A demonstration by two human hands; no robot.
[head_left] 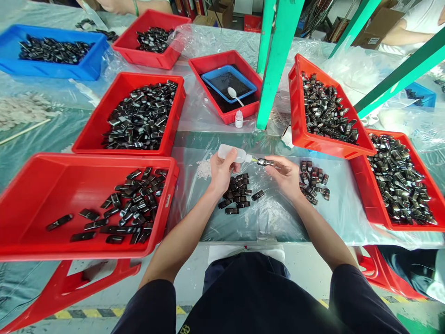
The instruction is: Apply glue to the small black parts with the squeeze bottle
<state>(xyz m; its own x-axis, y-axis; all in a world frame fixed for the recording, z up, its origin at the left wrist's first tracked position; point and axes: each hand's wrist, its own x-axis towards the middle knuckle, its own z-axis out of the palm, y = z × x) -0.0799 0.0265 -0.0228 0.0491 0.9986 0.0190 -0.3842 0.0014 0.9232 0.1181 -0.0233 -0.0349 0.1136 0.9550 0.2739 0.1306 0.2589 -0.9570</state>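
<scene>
My left hand [222,171] is closed around a white squeeze bottle [225,152] lying on its side, its thin yellowish nozzle aimed to the right. Between the fingertips of my right hand [285,175] is a small glossy black part [264,162], and the nozzle tip is at or very near its left end; whether they touch I cannot tell. Below the hands lies a loose pile of black parts [239,190] on the plastic-covered table. Another cluster of black parts [314,178] sits just right of my right hand. Small white bits [203,169] are heaped left of my left hand.
Red bins of black parts stand left [175,185], upper left [181,106], right [358,185] and tilted at upper right [295,102]. A blue tray [212,74] with a white spoon [234,95] rests in another red bin, behind a small bottle [238,119]. A green post [278,60] rises there.
</scene>
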